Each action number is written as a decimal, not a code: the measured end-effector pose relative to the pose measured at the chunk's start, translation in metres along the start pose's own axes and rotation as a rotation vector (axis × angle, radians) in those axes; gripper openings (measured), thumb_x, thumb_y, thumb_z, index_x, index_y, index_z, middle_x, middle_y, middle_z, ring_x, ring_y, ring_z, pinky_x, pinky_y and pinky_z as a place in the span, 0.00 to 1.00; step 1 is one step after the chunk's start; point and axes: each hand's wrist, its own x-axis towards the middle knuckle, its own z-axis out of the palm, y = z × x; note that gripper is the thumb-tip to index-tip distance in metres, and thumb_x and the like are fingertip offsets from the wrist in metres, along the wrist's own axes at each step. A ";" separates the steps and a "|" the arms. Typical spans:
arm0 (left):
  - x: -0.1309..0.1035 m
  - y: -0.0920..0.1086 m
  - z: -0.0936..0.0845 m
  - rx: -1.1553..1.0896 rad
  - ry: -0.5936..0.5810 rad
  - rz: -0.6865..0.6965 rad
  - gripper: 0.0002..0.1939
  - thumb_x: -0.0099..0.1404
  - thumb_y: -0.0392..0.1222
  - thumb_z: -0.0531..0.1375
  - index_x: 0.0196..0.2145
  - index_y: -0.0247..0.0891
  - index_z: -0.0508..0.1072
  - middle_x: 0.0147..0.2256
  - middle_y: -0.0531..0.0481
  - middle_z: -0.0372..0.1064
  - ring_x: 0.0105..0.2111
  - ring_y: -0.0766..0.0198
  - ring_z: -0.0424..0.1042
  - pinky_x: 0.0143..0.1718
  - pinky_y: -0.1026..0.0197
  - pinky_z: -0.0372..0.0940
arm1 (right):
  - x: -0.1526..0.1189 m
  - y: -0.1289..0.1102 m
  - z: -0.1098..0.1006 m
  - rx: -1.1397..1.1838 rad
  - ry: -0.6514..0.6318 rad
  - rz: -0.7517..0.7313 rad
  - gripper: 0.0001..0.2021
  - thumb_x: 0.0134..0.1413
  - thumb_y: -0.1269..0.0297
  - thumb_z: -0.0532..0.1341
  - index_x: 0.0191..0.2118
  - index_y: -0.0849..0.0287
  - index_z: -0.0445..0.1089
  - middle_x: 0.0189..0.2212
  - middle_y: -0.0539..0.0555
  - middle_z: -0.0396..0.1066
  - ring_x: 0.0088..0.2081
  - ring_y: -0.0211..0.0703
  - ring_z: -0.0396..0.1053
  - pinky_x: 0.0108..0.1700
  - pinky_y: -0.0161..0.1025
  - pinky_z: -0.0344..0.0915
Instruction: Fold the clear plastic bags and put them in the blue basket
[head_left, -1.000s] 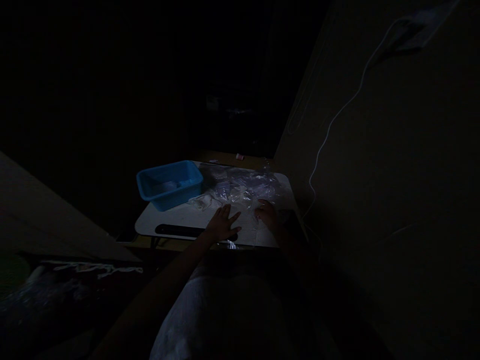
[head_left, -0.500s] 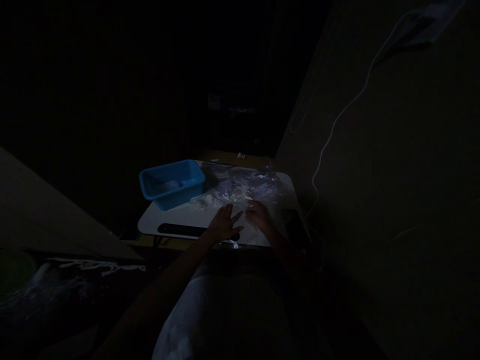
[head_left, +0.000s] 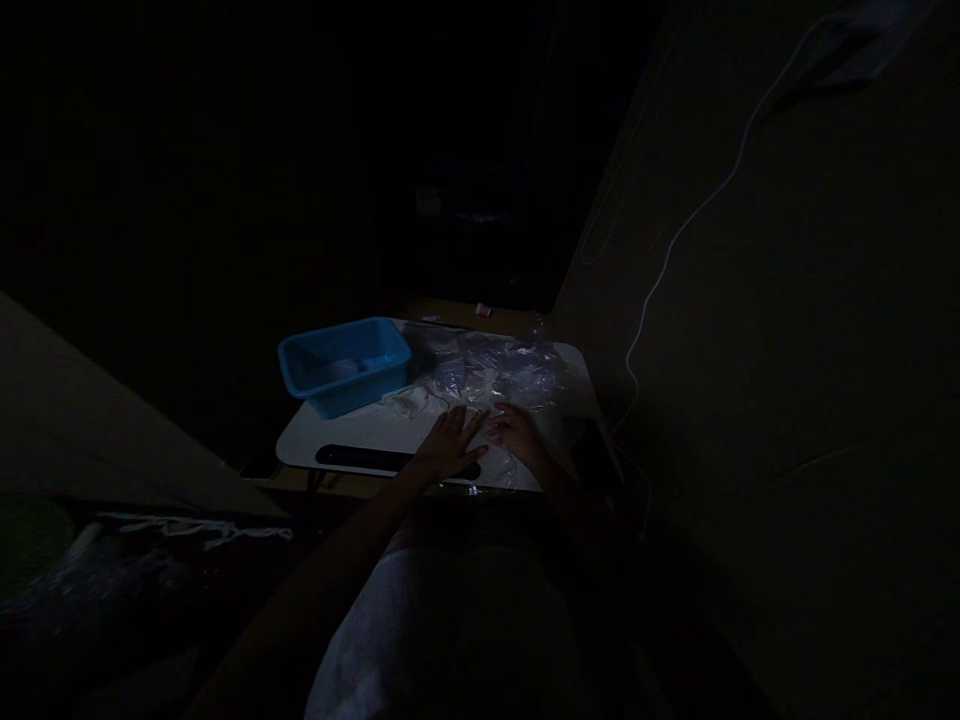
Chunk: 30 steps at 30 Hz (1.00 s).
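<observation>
Dim light covers a small white table [head_left: 360,428] in front of me. My left hand [head_left: 448,443] lies with spread fingers near the table's front edge, over a piece of clear plastic [head_left: 504,465]. Just right of it, my right hand [head_left: 513,432] hovers over or rests on the same plastic, its fingers apart and bent; contact is hard to make out. Beyond both hands lie crumpled clear plastic bags [head_left: 529,370]. A whitish crumpled piece [head_left: 409,401] sits between my left hand and the blue basin [head_left: 337,392].
A dark flat object [head_left: 592,452] lies at the table's right edge. A slot [head_left: 360,459] runs along the front. A white cable [head_left: 667,250] hangs down the right wall. A small pinkish-white item [head_left: 483,311] is behind the table.
My right hand's fingers have opened out and spread a little over the plastic. My left hand has stayed almost in place, its fingers slightly shifted.
</observation>
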 end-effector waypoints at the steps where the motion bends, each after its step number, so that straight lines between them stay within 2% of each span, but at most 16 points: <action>1: 0.000 0.000 -0.001 -0.001 -0.004 0.002 0.32 0.63 0.58 0.41 0.60 0.41 0.44 0.59 0.40 0.43 0.59 0.51 0.41 0.55 0.49 0.42 | 0.000 -0.001 0.000 -0.008 -0.007 0.014 0.21 0.39 0.73 0.52 0.44 0.58 0.63 0.30 0.51 0.71 0.25 0.36 0.69 0.27 0.35 0.66; 3: 0.000 0.001 -0.003 -0.006 -0.011 0.004 0.28 0.63 0.56 0.41 0.58 0.45 0.49 0.60 0.43 0.42 0.59 0.52 0.41 0.55 0.49 0.42 | -0.001 -0.003 -0.003 -0.071 0.001 0.008 0.21 0.40 0.74 0.51 0.44 0.58 0.63 0.31 0.51 0.71 0.27 0.37 0.69 0.29 0.36 0.67; 8: -0.001 0.002 -0.005 -0.021 -0.021 -0.013 0.26 0.63 0.56 0.42 0.57 0.45 0.54 0.60 0.44 0.40 0.59 0.51 0.41 0.55 0.48 0.42 | -0.014 -0.010 -0.022 -0.466 0.108 -0.205 0.16 0.41 0.74 0.52 0.38 0.59 0.69 0.34 0.55 0.71 0.38 0.42 0.67 0.44 0.41 0.61; 10: -0.001 0.002 -0.005 -0.026 -0.027 -0.014 0.26 0.63 0.56 0.42 0.57 0.45 0.54 0.60 0.43 0.40 0.59 0.51 0.41 0.55 0.48 0.42 | -0.028 -0.011 -0.028 -0.718 0.114 -0.303 0.16 0.42 0.71 0.55 0.40 0.61 0.69 0.38 0.58 0.70 0.42 0.46 0.65 0.47 0.43 0.58; 13: -0.001 0.002 -0.006 -0.025 -0.026 -0.011 0.26 0.63 0.55 0.43 0.57 0.45 0.53 0.60 0.43 0.40 0.59 0.50 0.40 0.55 0.48 0.42 | -0.050 -0.011 -0.028 -0.949 0.082 -0.350 0.22 0.39 0.64 0.59 0.45 0.63 0.66 0.42 0.60 0.68 0.45 0.52 0.62 0.49 0.47 0.54; 17: -0.001 0.003 -0.008 -0.017 -0.036 -0.014 0.27 0.63 0.55 0.44 0.57 0.44 0.53 0.60 0.41 0.41 0.59 0.48 0.40 0.55 0.48 0.42 | -0.064 -0.008 -0.017 -1.027 0.062 -0.339 0.23 0.43 0.61 0.58 0.48 0.61 0.63 0.44 0.59 0.68 0.45 0.51 0.62 0.50 0.47 0.50; 21: 0.000 0.003 -0.008 -0.011 -0.035 -0.010 0.27 0.63 0.56 0.43 0.57 0.45 0.53 0.60 0.43 0.41 0.59 0.49 0.41 0.55 0.48 0.42 | -0.062 -0.007 -0.013 -1.051 0.035 -0.308 0.20 0.48 0.67 0.53 0.50 0.61 0.62 0.45 0.59 0.67 0.44 0.48 0.64 0.49 0.45 0.50; 24: 0.000 0.003 -0.007 -0.010 -0.029 -0.013 0.26 0.63 0.56 0.43 0.57 0.45 0.53 0.60 0.43 0.42 0.59 0.49 0.41 0.55 0.48 0.42 | -0.062 -0.006 -0.015 -1.066 -0.007 -0.291 0.22 0.47 0.72 0.51 0.51 0.61 0.61 0.45 0.58 0.68 0.42 0.46 0.66 0.47 0.43 0.52; 30: 0.001 0.002 -0.005 -0.011 -0.032 -0.008 0.27 0.63 0.56 0.43 0.57 0.45 0.54 0.60 0.42 0.42 0.59 0.48 0.41 0.55 0.48 0.42 | -0.074 0.001 -0.017 -1.071 -0.016 -0.324 0.22 0.44 0.74 0.52 0.49 0.61 0.63 0.45 0.57 0.68 0.41 0.45 0.66 0.47 0.42 0.53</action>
